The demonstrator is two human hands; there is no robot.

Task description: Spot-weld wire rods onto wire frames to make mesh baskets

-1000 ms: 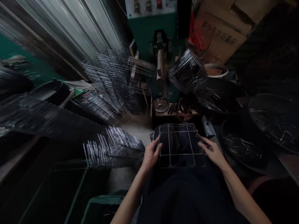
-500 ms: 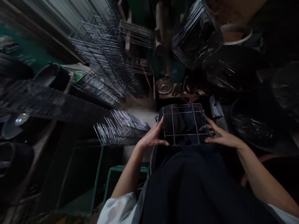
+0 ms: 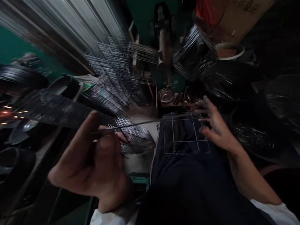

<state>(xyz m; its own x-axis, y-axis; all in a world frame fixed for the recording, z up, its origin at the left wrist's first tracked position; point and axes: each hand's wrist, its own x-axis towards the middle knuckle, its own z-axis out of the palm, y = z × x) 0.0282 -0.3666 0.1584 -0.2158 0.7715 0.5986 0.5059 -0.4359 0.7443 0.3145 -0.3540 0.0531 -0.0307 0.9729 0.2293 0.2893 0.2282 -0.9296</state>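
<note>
A square wire grid basket (image 3: 173, 141) rests on my lap, over dark trousers. My left hand (image 3: 93, 165) is raised close to the camera, its fingers pinched shut on a thin straight wire rod (image 3: 136, 124) that runs right toward the basket's far edge. My right hand (image 3: 217, 128) hovers at the basket's far right corner with fingers spread and nothing clearly held. Whether its fingertips touch the rod's far end I cannot tell.
A flat stack of wire grids (image 3: 133, 137) lies left of my lap, and more grids (image 3: 112, 75) lean behind it. Ahead stand a green machine (image 3: 164, 40), a metal bowl (image 3: 166, 94) and stacked wire baskets (image 3: 194, 56). Dark tubs (image 3: 255, 140) crowd the right; a green crate (image 3: 140, 180) sits below.
My left hand let go of the basket's left side and rose toward the camera with a thin wire rod. My right hand shifted to the far right corner, fingers spread.
</note>
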